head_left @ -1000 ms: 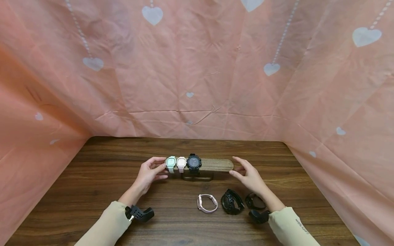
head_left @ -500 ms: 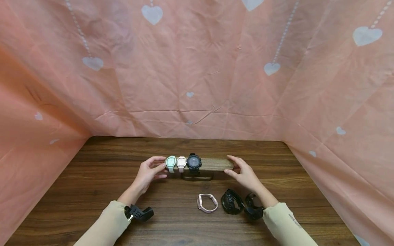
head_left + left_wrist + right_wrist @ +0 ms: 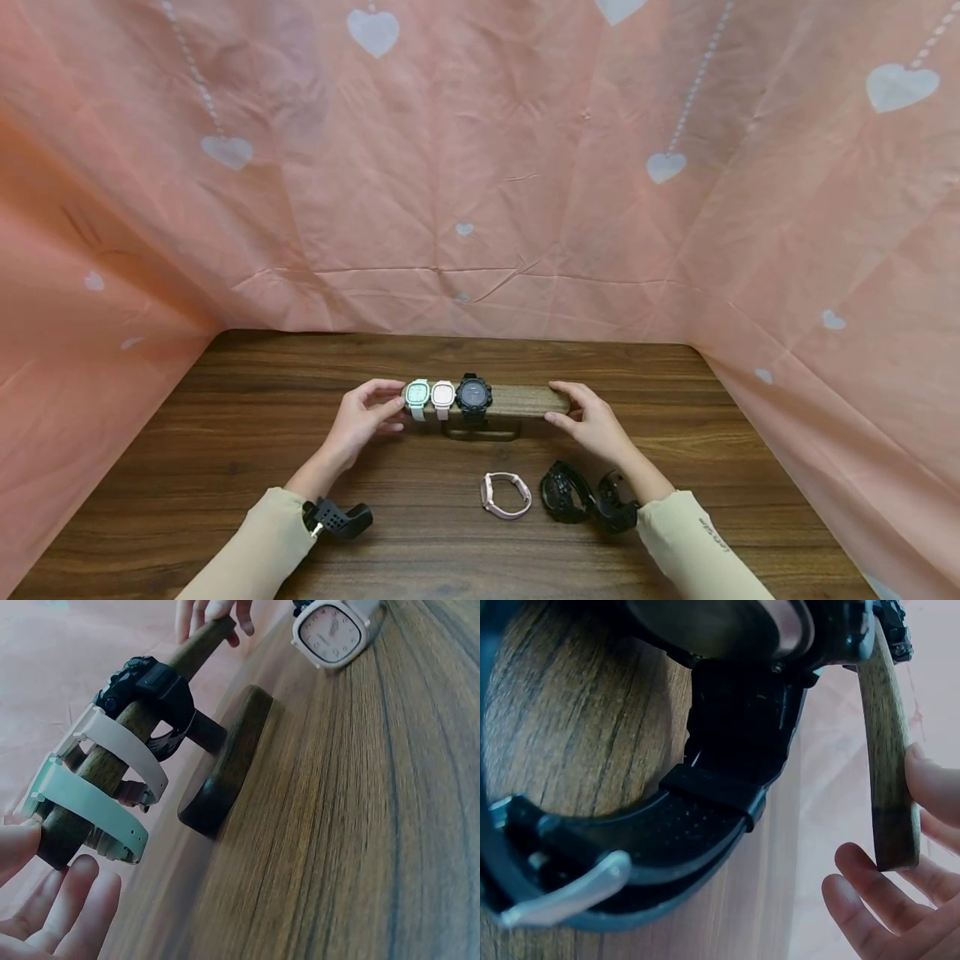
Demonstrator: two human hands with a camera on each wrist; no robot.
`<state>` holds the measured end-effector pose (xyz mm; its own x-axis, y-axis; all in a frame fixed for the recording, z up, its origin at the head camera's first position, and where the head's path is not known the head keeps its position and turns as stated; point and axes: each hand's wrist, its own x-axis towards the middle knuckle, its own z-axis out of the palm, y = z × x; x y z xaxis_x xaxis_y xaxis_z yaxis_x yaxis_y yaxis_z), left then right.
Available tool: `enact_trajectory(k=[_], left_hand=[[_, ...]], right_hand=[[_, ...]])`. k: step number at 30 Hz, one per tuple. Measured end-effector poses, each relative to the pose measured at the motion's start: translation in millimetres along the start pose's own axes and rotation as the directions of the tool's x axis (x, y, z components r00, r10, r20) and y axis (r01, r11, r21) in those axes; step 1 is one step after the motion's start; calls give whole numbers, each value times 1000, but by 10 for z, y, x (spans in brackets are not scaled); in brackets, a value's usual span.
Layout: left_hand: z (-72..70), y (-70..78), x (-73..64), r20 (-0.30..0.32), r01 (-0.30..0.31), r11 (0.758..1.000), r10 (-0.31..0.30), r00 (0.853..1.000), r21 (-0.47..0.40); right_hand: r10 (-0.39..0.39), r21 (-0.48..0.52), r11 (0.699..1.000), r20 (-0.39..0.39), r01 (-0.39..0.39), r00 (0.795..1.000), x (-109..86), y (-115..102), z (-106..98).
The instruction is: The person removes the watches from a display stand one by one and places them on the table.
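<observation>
A wooden T-shaped watch stand (image 3: 528,401) stands towards the back of the table. A mint-green watch (image 3: 417,394), a pale pink watch (image 3: 443,395) and a black watch (image 3: 473,393) are strapped side by side round the left half of its bar. My left hand (image 3: 356,427) holds the bar's left end between thumb and fingers, beside the mint watch. At the other end, my right hand (image 3: 597,427) holds the bare tip; the right wrist view shows the thumb on the bar (image 3: 889,765) and fingers round its end.
Before the stand lie a pale pink watch (image 3: 506,497) and a black watch (image 3: 558,493) with closed straps. Another dark watch (image 3: 611,485) lies under my right forearm, partly hidden by the wrist camera (image 3: 618,517). A pink curtain (image 3: 480,208) surrounds the table's back and sides.
My right hand has moved left from beside the bar's right end and taken hold of it. The left hand and the watches have stayed in place.
</observation>
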<state>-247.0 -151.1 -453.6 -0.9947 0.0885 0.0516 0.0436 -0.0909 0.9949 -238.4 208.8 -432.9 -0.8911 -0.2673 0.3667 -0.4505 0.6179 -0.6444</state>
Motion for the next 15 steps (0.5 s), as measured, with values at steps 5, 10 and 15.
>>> enact_trajectory(k=[5, 10, 15], left_hand=[[-9, 51, 16, -18, -59, 992, 62, 998, 110], [-6, 120, 18, -14, -97, 981, 101, 995, 170], [44, 195, 0, 40, -137, 956, 131, 991, 259]], right_hand=[[-3, -7, 1000, -4, 3, 1000, 8, -23, -1], [8, -11, 1000, 3, -8, 1000, 15, -45, -6], [24, -15, 1000, 13, -24, 1000, 20, -40, -4]])
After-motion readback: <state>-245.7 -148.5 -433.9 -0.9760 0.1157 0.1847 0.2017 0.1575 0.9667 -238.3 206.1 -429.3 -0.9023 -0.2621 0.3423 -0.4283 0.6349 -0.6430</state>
